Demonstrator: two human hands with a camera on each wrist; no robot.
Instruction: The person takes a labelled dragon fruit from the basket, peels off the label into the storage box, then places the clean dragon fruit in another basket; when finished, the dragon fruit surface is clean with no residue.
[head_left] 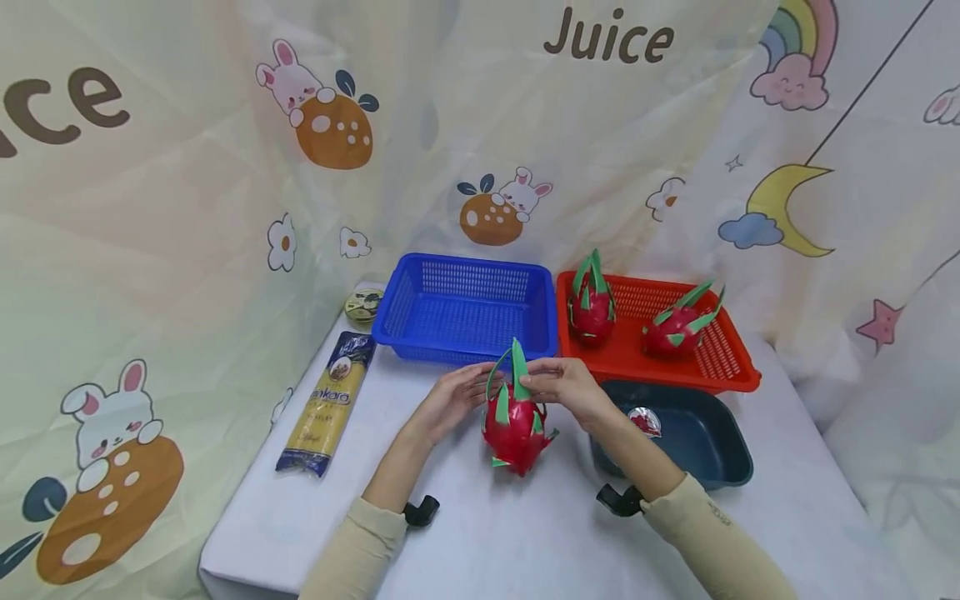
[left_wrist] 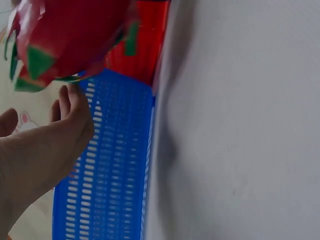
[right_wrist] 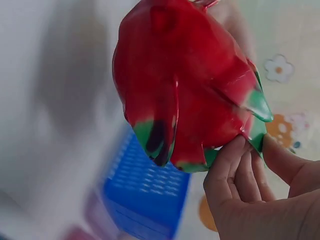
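Note:
A red toy dragon fruit [head_left: 516, 432] with green leaf tips hangs between both hands over the white table. My right hand [head_left: 570, 387] pinches its long green top leaf between thumb and fingers, which shows close up in the right wrist view, where the fruit's red body [right_wrist: 175, 75] fills the upper middle. To the fruit's left, my left hand [head_left: 456, 402] has loosely bent fingers beside the leaves. In the left wrist view those fingertips lie close to the fruit [left_wrist: 70, 40], with a gap between thumb and fingers.
Behind the hands stands a blue basket [head_left: 465, 350]. A red basket [head_left: 720, 375] to its right bears two more dragon fruits [head_left: 592, 315]. Nearer is a dark tub [head_left: 712, 442] with a small round item [head_left: 645, 422]. Left lie a pasta packet [head_left: 327, 406] and a round tin [head_left: 363, 306].

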